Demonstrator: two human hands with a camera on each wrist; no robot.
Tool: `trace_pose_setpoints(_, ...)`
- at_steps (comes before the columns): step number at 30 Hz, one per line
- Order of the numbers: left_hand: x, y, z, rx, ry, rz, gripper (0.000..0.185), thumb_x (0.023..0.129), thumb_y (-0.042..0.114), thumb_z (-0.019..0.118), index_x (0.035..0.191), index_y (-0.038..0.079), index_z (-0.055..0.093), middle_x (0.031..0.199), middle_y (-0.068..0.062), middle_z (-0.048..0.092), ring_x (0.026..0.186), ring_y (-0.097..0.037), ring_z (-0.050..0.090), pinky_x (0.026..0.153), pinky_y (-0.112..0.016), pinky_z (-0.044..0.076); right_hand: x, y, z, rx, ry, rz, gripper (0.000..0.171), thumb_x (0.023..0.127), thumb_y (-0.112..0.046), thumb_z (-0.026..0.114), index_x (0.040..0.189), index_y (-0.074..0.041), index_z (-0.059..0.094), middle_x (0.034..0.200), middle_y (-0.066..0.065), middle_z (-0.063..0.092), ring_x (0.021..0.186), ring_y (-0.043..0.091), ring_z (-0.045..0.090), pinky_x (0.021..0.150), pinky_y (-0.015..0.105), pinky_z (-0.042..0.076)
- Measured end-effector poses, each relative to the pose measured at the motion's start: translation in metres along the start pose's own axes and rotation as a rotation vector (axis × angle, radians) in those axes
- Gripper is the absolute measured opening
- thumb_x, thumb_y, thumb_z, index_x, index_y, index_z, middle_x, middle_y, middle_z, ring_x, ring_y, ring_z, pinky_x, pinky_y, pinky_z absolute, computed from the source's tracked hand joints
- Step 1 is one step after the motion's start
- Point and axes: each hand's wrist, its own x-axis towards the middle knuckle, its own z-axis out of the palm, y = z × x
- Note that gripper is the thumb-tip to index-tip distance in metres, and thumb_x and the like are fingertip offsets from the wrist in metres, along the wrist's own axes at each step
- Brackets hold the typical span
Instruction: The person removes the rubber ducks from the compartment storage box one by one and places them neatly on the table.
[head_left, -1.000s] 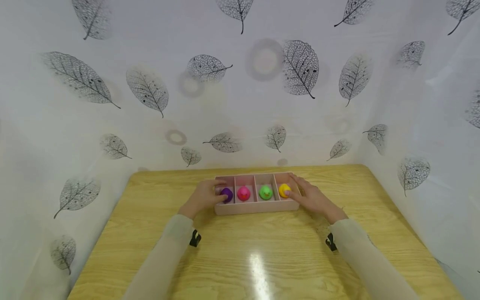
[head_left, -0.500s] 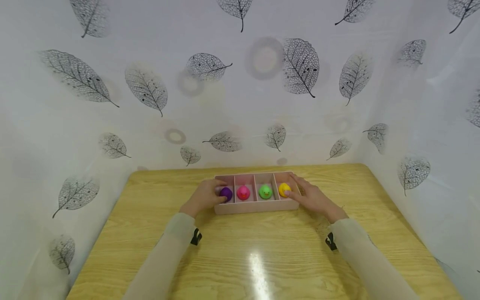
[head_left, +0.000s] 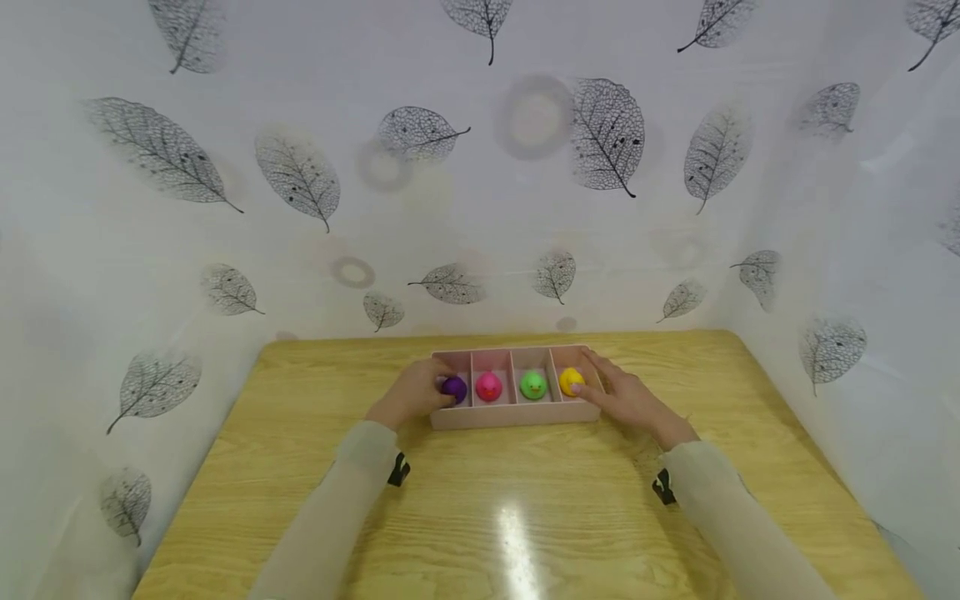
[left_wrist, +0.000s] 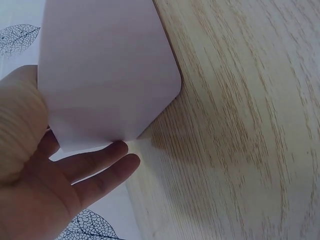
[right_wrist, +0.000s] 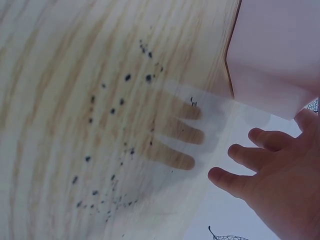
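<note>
A pale pink divided box (head_left: pixel 517 415) sits on the table, a small round toy in each compartment. My left hand (head_left: pixel 411 392) reaches over its left end, thumb and index finger around the purple toy duck (head_left: pixel 454 388), whose face is hidden. In the left wrist view, other fingers (left_wrist: pixel 102 175) extend outside the end wall. A pink toy duck (head_left: pixel 489 386) and a green toy duck (head_left: pixel 533 384) fill the middle compartments. My right hand (head_left: pixel 628 402) holds the right end, thumb over the rim by the yellow toy duck (head_left: pixel 571 381). Its outer fingers (right_wrist: pixel 235 182) spread apart from the box.
The wood-grain table (head_left: pixel 450 517) carries a bright light reflection near its front. A white curtain (head_left: pixel 480 217) printed with dark leaves rises behind the table and along both sides. Small dark marks (right_wrist: pixel 128 77) show on the surface in the right wrist view.
My left hand has shifted slightly right, its index finger and thumb closing in around the purple toy duck. The right hand and the box stay in place; the head view moves a little.
</note>
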Motion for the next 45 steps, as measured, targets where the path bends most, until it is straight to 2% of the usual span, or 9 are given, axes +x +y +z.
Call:
trace_pose_setpoints(10,0.0,0.003,0.0,0.009,-0.009,-0.015,0.032,0.085,0.011,0.087,0.114,0.002,0.077,0.114,-0.014,0.077,0.112,-0.034,0.07,0.106,-0.052,0.055,0.0,0.002,0.002,0.0,0.01,0.003,0.085,0.104,-0.061,0.051,0.171,-0.025,0.014,0.17,0.027,0.029,0.141,0.061,0.044,0.115,0.075,0.038)
trace_pose_setpoints(20,-0.002,0.006,-0.003,-0.007,-0.035,-0.03,0.033,0.086,0.01,0.086,0.116,0.002,0.076,0.118,-0.015,0.077,0.117,-0.036,0.069,0.11,-0.052,0.053,0.001,0.002,0.004,0.025,-0.007,0.022,0.084,0.105,-0.061,0.051,0.171,-0.026,0.012,0.165,0.03,0.034,0.14,0.061,0.046,0.115,0.075,0.038)
trace_pose_setpoints(29,-0.004,0.009,-0.011,-0.04,-0.04,-0.018,0.035,0.089,0.009,0.081,0.122,0.003,0.074,0.121,-0.017,0.076,0.117,-0.037,0.07,0.107,-0.051,0.055,0.0,0.001,0.004,0.037,-0.018,0.034,0.084,0.105,-0.062,0.049,0.171,-0.03,0.008,0.166,0.03,0.034,0.139,0.062,0.047,0.114,0.075,0.038)
trace_pose_setpoints(34,-0.005,0.01,-0.015,-0.054,-0.041,-0.017,0.035,0.09,0.008,0.078,0.124,0.003,0.073,0.123,-0.017,0.076,0.117,-0.036,0.07,0.106,-0.05,0.057,0.0,0.001,0.004,0.043,-0.014,0.046,0.086,0.104,-0.064,0.05,0.171,-0.028,0.009,0.165,0.03,0.035,0.138,0.062,0.047,0.114,0.075,0.038)
trace_pose_setpoints(45,-0.008,0.013,-0.022,-0.105,-0.041,-0.045,0.036,0.092,0.008,0.077,0.128,0.002,0.072,0.124,-0.018,0.075,0.115,-0.034,0.071,0.101,-0.047,0.059,-0.001,0.003,0.004,0.036,-0.016,0.029,0.085,0.105,-0.062,0.049,0.171,-0.027,0.008,0.165,0.031,0.035,0.137,0.062,0.049,0.113,0.075,0.04)
